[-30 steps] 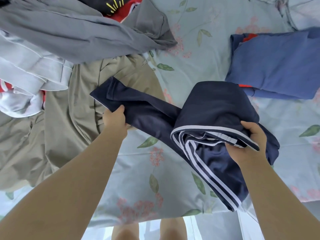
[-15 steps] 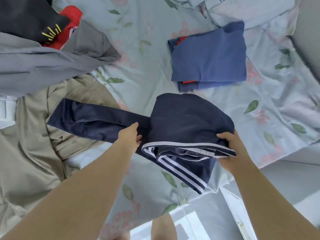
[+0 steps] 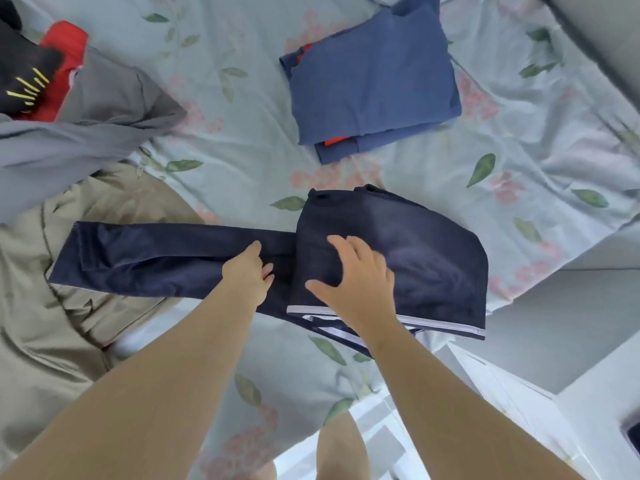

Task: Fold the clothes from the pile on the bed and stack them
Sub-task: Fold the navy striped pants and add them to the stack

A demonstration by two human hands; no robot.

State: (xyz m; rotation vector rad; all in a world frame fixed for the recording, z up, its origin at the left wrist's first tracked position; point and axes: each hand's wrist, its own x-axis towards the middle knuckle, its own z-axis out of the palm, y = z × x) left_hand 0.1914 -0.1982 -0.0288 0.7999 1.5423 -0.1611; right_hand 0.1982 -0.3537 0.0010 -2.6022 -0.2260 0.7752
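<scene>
1. The navy track trousers lie at the centre of the frame on the floral bed sheet. The right-hand part is already doubled into a bundle, and the white side stripes show along its lower edge.
2. The relation that matters is the one loose leg. Its long axis runs straight across the frame, from the bundle out to the centre left.
3. My right hand lies spread flat on the bundle's left half and pins it down.
4. My left hand sits on the leg just beside the bundle, back to the camera. I cannot tell whether it pinches the cloth or only rests there.
5. The left hand is the nearer one to the free end, so I judge the next fold belongs to it: carry the leg rightward over the bundle while the right hand gives way.
6. The leg's far end lies on top of a khaki garment, which may drag along with it.
7. A grey garment and a black and red garment sit in the upper left, apart from the leg.
8. The folded blue stack waits in the upper centre, with bare sheet between it and the bundle.
9. The bundle's striped edge lies close to the bed's edge at the lower right, so it could slip off.
</scene>
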